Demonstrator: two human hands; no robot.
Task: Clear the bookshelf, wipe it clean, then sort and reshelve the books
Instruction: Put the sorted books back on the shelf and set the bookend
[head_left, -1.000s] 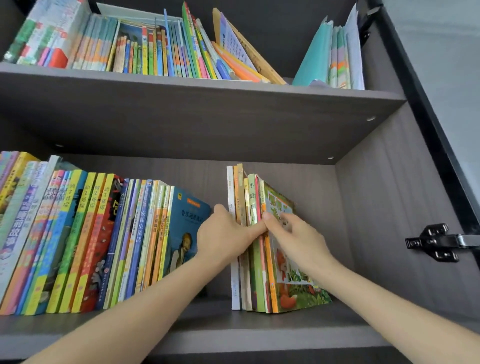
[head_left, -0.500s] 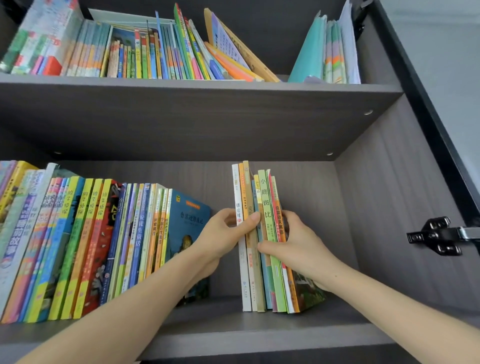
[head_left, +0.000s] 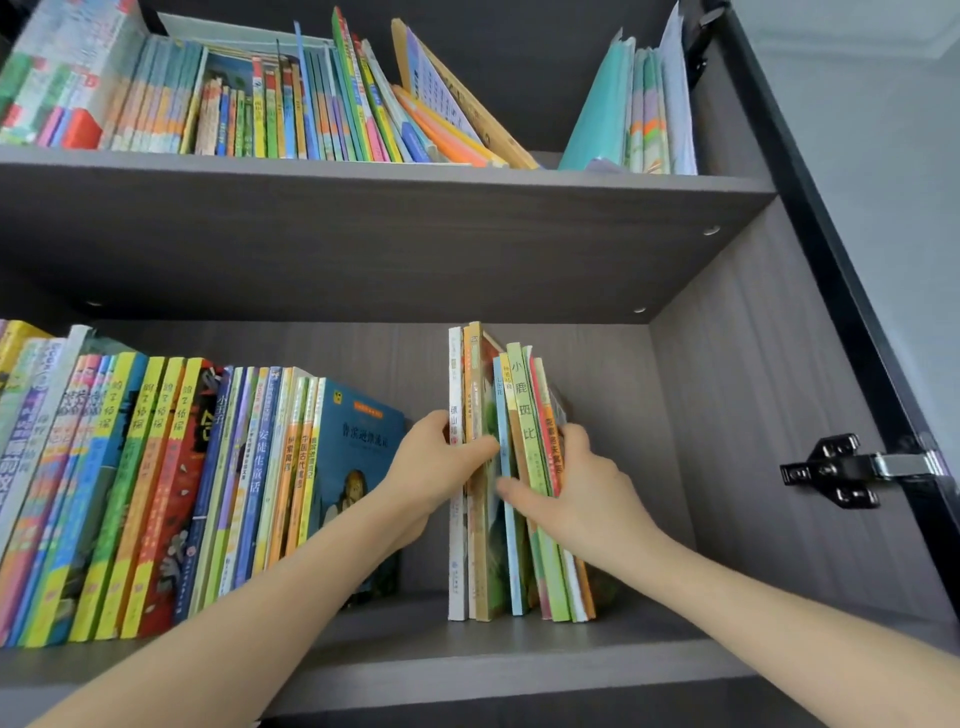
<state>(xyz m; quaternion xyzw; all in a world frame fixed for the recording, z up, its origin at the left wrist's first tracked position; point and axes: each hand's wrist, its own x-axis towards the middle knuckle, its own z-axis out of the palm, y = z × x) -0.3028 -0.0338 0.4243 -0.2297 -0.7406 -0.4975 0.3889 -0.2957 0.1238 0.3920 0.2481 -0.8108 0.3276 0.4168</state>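
**A:** Your left hand (head_left: 436, 467): what are its fingers (head_left: 480, 448) doing?

**B:** They grip the left part of the bundle of books (head_left: 519, 395). Your thumb lies across the spines in front, and the rest reach behind the white book.

**A:** And your right hand (head_left: 587, 499)?

**B:** It grips the right part of that bundle. Your thumb sits on the spines just below your left thumb, and the other fingers (head_left: 576, 434) wrap round the far right cover.

**A:** Where does the bundle stand?

**B:** Upright on the lower shelf (head_left: 467, 670), squeezed between your two sets of fingers. Left of your left fingers, past a gap, a long row of books (head_left: 156, 493) leans, ending in a blue-covered book (head_left: 358, 441). Right of your right fingers, well apart, is the side panel (head_left: 753, 415) with a black hinge (head_left: 841, 470).
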